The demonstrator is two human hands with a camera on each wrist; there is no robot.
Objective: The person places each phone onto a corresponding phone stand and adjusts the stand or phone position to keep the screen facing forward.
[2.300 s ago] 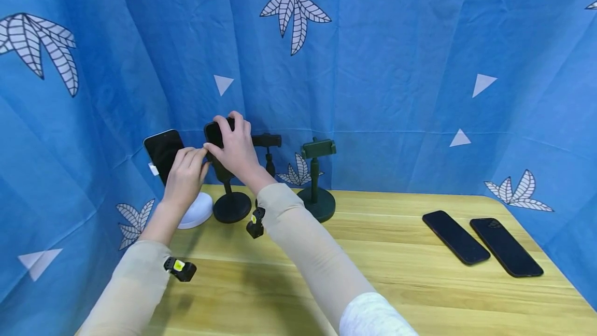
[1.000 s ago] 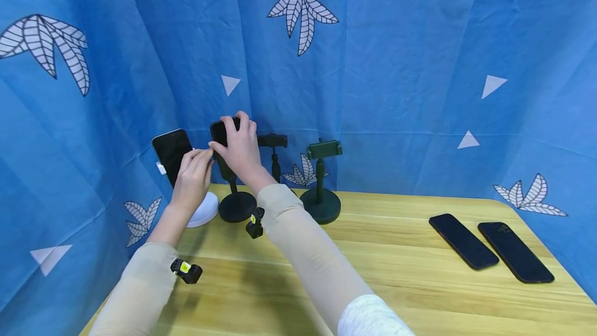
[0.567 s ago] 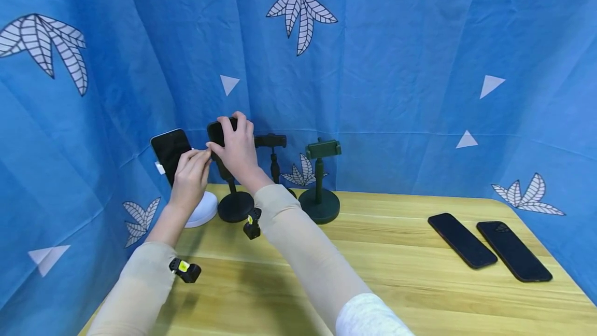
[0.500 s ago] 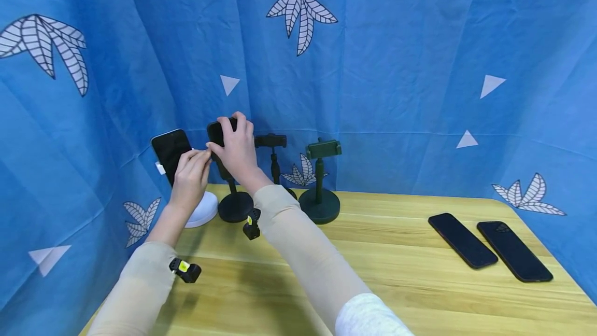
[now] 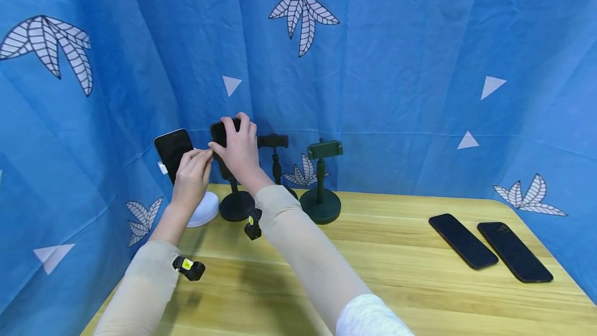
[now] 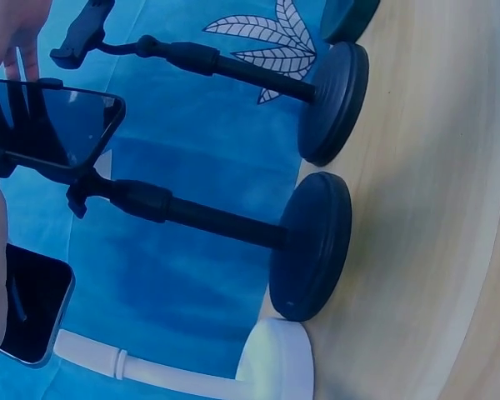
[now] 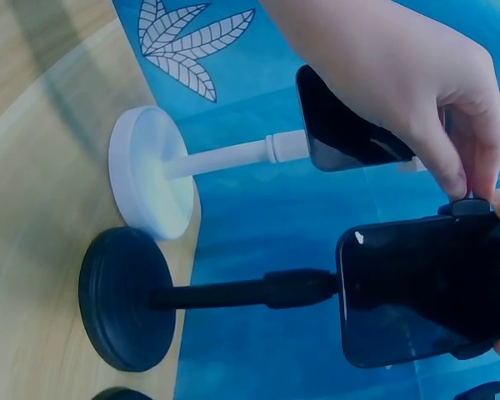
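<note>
A black smartphone (image 7: 425,292) sits upright in the clamp of a black phone stand (image 5: 237,206), at the left back of the table. My right hand (image 5: 240,149) grips the phone's upper part, thumb on one long edge and fingers over the other. At the phone's left edge, my left hand (image 5: 188,175) pinches the stand's clamp (image 7: 467,207) between thumb and finger. To the left, a white phone stand (image 7: 150,171) bears another dark-screened phone (image 5: 172,152), partly hidden behind my left hand.
Right of the hands stand a second black phone stand (image 5: 274,141), partly behind the right arm, and a dark green one (image 5: 320,206), both without phones. Two black phones (image 5: 463,241) (image 5: 515,251) lie flat at the table's right. A blue patterned curtain (image 5: 396,92) hangs close behind.
The head view has shifted slightly. Both hands keep the same hold on the phone and the stand's clamp, and the other things stay where they were.
</note>
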